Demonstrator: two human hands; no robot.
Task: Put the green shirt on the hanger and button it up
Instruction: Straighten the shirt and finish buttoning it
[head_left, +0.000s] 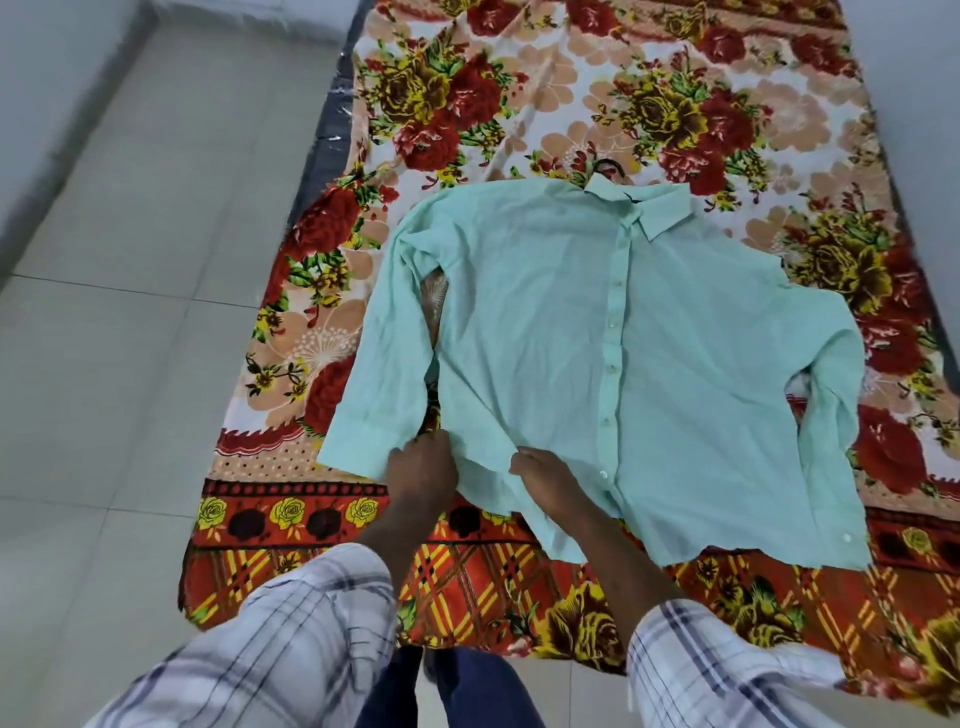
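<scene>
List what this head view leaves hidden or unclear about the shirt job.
- Hanger: only its dark hook shows above the collar; the green shirt covers the rest.
- Left hand and right hand: fingertips tucked into the fabric, grip unclear.
- Top button: too small to tell.

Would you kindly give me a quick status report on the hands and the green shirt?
Left hand and right hand both pinching green shirt at its hem. Shirt flat on floral sheet, placket buttoned, hanger hook showing above collar. Nothing in the way.
</scene>
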